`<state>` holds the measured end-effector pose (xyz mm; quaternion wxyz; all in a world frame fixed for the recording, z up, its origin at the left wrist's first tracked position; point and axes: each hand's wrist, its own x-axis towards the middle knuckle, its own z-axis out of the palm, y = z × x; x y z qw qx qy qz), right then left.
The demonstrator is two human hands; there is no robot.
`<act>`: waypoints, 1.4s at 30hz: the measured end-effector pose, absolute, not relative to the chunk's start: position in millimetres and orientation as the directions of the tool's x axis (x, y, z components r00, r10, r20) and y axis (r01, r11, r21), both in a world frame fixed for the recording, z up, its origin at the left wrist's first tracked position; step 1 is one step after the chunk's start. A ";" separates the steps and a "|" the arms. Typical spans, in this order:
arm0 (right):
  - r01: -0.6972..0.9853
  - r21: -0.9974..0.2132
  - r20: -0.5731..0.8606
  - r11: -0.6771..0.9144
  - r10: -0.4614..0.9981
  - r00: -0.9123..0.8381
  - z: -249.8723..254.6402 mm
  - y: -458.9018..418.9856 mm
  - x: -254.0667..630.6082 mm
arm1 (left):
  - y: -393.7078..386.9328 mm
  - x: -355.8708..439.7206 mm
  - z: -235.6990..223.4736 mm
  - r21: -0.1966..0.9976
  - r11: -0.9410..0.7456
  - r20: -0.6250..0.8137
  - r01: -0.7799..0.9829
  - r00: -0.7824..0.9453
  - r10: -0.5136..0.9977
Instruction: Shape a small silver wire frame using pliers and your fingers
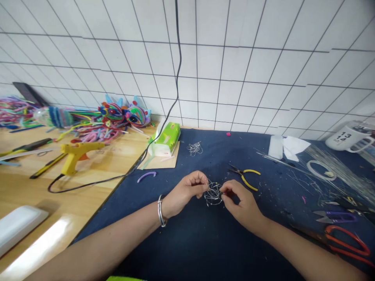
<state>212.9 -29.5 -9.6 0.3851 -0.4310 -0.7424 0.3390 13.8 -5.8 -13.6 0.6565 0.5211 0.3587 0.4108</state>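
Between my hands is a roundish tangle of thin silvery wire [213, 194] with small knots or beads along it. My left hand [187, 191], with a silver bangle on the wrist, pinches the wire's left side. On the right side, the thumb and fingers of my right hand [241, 203] close on the same wire piece. Just beyond the right hand lie yellow-handled pliers [244, 175], their jaws pointing left. A second, smaller wire tangle [195, 148] rests farther back on the dark blue cloth [187, 242].
At left are a yellow glue gun [74, 154], a cutter knife [48, 166] and colourful pipe cleaners [93, 132]. A green tissue pack [166, 136] stands near the wall. Purple snips [336, 216], orange-handled scissors [348, 242], loose wires [342, 168] and a white mug [348, 136] lie right.
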 end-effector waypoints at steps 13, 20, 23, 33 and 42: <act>0.442 -0.818 0.249 0.368 0.919 -0.306 -10.1 -24.9 214.9 | -5.4 12.8 -13.5 0.968 0.177 -0.074 -0.176 0.475 0.877; 0.449 -0.817 0.242 0.361 0.923 -0.301 -10.0 -25.8 213.7 | -5.3 11.4 -11.0 0.969 0.168 -0.059 -0.180 0.493 0.868; 0.447 -0.826 0.225 0.343 0.928 -0.296 -10.3 -26.7 213.7 | -5.1 11.0 -10.5 0.972 0.154 -0.046 -0.175 0.502 0.864; 0.385 -0.896 0.109 0.219 0.951 -0.288 -12.8 -31.4 210.8 | -5.6 10.1 -8.1 0.978 0.125 -0.025 -0.169 0.498 0.867; 0.380 -0.880 0.198 0.286 0.947 -0.253 -15.3 -33.0 206.0 | -9.5 14.4 -9.6 0.998 0.047 -0.056 0.031 0.432 0.900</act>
